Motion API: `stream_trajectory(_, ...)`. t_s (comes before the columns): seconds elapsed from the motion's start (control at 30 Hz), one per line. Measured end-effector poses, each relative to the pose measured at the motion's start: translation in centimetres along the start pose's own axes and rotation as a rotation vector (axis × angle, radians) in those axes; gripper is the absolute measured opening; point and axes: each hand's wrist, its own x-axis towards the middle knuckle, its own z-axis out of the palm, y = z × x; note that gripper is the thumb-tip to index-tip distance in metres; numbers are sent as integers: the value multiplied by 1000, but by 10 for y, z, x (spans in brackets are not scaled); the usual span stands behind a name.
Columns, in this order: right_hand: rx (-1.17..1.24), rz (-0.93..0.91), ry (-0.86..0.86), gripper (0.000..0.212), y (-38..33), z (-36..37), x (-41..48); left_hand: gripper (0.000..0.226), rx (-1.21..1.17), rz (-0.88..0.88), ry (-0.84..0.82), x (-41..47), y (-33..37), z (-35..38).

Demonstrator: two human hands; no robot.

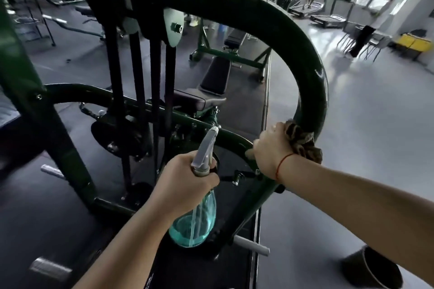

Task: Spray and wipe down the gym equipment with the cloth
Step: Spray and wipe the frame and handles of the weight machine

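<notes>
Gym equipment fills the view: a dark green cable machine whose thick upright stands well to the left of both hands. Between that upright and the left hand, four black belts run down from a pulley bracket, and a round black weight plate sits low behind them. A chrome peg sticks out near the upright's foot.

The left hand has its fingers curled round the neck of a spray bottle, just under the grey trigger head, whose nozzle points up and away towards the frame. Whether a finger rests on the trigger cannot be told. The bottle is clear with a teal tint and bulges below the hand; liquid shows in the lower bulb, with a thin dip tube running down into it, though the exact level is hard to read.

Beyond and between the hands lies a black padded bench.

To the right, the right hand clutches a brown patterned cloth, bunched and pressed against the lower end of the machine's big curved tube. A red string circles that wrist. Below the right hand another chrome peg juts from the frame.

Under the right forearm, on the grey floor, stands a dark bucket; its inside is blurred and its contents cannot be made out. Far off past the right hand sits a yellow bin.
</notes>
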Motion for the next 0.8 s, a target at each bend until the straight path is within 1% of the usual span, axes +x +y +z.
stream_trajectory(0.07,5,-19,55,40,-19,18,-1,11,-1,-36,-10,-3,-5,0)
stream_trajectory(0.17,0,-92,57,32,-55,41,-5,12,-4,-85,-33,-5,-9,3)
stream_trajectory(0.27,118,-194,160,32,-79,69,-18,14,-2,-100,-50,-4,-12,8)
stream_trajectory(0.33,210,-297,196,26,-85,86,-29,13,15,-97,-59,-2,-14,11)
stream_trajectory(0.37,235,-315,221,22,-84,90,-34,13,25,-94,-60,-1,-14,12)
stream_trajectory(0.43,328,-241,295,16,-75,92,-41,13,34,-91,-62,3,-13,17)
stream_trajectory(0.5,456,-139,424,20,-58,86,-46,12,34,-90,-65,7,-12,21)
stream_trajectory(0.53,499,-78,519,21,-47,83,-49,12,30,-94,-76,9,-11,26)
stream_trajectory(0.6,538,41,689,29,-20,66,-57,12,12,-98,-98,13,-9,34)
stream_trajectory(0.63,520,109,747,33,-6,56,-61,12,6,-100,-110,14,-8,39)
stream_trajectory(0.7,457,250,784,39,15,38,-63,11,-10,-101,-130,18,-6,47)
stream_trajectory(0.77,397,328,731,41,23,29,-56,12,-19,-99,-140,21,-6,53)
stream_trajectory(0.8,357,331,681,40,21,28,-51,12,-19,-100,-139,22,-7,55)
